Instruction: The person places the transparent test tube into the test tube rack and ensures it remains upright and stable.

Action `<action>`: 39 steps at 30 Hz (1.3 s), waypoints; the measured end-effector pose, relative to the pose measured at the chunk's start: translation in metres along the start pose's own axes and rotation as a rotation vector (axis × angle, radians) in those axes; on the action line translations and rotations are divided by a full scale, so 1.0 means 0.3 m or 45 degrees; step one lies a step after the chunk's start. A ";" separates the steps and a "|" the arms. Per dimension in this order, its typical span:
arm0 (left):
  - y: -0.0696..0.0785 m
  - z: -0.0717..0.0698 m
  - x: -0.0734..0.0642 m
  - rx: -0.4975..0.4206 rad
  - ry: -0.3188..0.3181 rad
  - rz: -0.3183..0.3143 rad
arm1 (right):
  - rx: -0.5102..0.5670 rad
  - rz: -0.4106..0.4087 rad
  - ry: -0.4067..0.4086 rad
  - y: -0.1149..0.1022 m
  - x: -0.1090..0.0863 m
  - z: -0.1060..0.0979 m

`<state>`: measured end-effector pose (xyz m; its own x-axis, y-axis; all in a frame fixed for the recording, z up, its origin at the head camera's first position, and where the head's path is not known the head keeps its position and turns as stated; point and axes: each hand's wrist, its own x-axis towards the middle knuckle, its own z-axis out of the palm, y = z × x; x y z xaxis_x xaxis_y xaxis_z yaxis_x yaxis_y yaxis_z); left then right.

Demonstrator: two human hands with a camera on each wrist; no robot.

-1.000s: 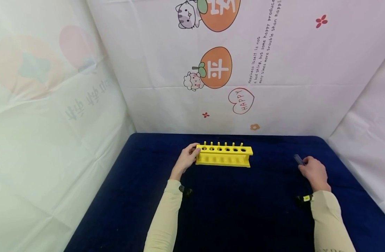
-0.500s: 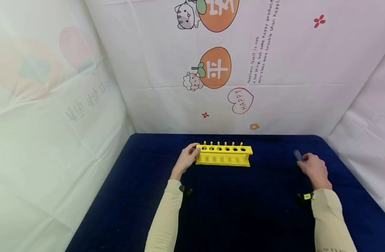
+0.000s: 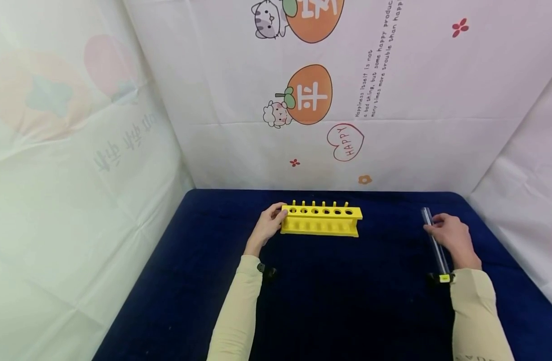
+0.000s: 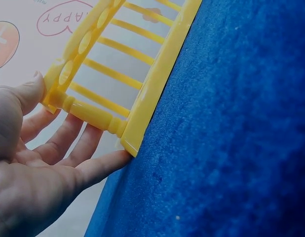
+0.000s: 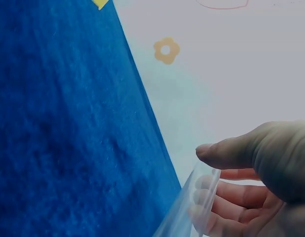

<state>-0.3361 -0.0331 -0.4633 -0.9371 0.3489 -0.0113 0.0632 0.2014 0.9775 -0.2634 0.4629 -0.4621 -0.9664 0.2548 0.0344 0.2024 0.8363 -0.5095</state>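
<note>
A yellow test tube rack (image 3: 321, 216) with a row of round holes and short pegs stands on the dark blue cloth; no tubes show in its holes. My left hand (image 3: 265, 228) grips its left end. In the left wrist view the thumb lies at the rack's top bar (image 4: 55, 81), with the fingers behind the end post (image 4: 95, 114) and one fingertip at the base. At the right, my right hand (image 3: 453, 238) pinches a clear test tube (image 3: 438, 253) between thumb and fingers near its far end. The right wrist view shows the tube (image 5: 184, 212) slanting down out of frame.
Blue cloth (image 3: 348, 301) covers the table. White printed sheets rise behind it (image 3: 230, 150) and along the left (image 3: 77, 200) and right (image 3: 528, 200) sides. Each wrist carries a small black camera.
The test tube in my right hand has swung from mostly hidden to lying lengthwise toward me, with its near end by the wrist. The right hand rose slightly. Left hand and rack stayed put.
</note>
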 end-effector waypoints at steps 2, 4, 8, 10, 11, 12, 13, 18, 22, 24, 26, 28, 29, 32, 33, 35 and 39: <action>-0.028 -0.004 0.024 0.005 0.001 0.001 | 0.014 0.000 -0.007 -0.009 0.003 -0.001; -0.060 -0.006 0.044 0.002 0.010 0.006 | 0.032 -0.014 -0.013 -0.018 0.003 0.001; -0.109 -0.006 0.069 0.008 0.045 0.019 | 0.087 -0.057 -0.041 -0.036 -0.002 0.008; -0.109 -0.006 0.066 0.020 0.061 0.025 | 0.102 -0.074 -0.049 -0.046 -0.003 0.012; -0.109 -0.006 0.064 0.029 0.068 0.025 | 0.106 -0.080 -0.052 -0.051 -0.004 0.013; -0.109 -0.006 0.063 0.035 0.074 0.028 | 0.107 -0.087 -0.047 -0.057 -0.005 0.014; -0.109 -0.006 0.062 0.040 0.081 0.030 | 0.103 -0.091 -0.038 -0.062 -0.006 0.015; -0.108 -0.003 0.057 0.043 0.083 0.035 | 0.072 -0.094 0.036 -0.081 -0.014 0.021; -0.112 -0.002 0.060 0.051 0.075 0.032 | 0.069 -0.095 0.081 -0.093 -0.021 0.023; -0.113 -0.003 0.063 0.051 0.080 0.032 | 0.083 -0.105 0.093 -0.104 -0.023 0.024; -0.113 -0.004 0.063 0.050 0.091 0.028 | 0.095 -0.117 0.107 -0.119 -0.024 0.025; -0.114 -0.004 0.066 0.046 0.097 0.028 | 0.105 -0.122 0.125 -0.132 -0.026 0.026; -0.115 -0.004 0.067 0.044 0.100 0.025 | 0.111 -0.120 0.131 -0.139 -0.027 0.028; -0.118 -0.002 0.070 0.047 0.089 0.022 | 0.124 -0.109 0.161 -0.154 -0.033 0.030; -0.117 -0.001 0.069 0.043 0.083 0.025 | 0.128 -0.108 0.177 -0.157 -0.035 0.030; -0.117 0.001 0.068 0.039 0.069 0.029 | 0.137 -0.111 0.218 -0.166 -0.040 0.033; -0.113 0.007 0.072 0.028 0.073 0.047 | 0.144 -0.153 0.334 -0.187 -0.046 0.035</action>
<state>-0.3577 -0.0306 -0.4972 -0.9520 0.3037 0.0371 0.1049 0.2100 0.9721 -0.2632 0.4073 -0.4430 -0.9055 0.2861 0.3134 0.0560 0.8126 -0.5802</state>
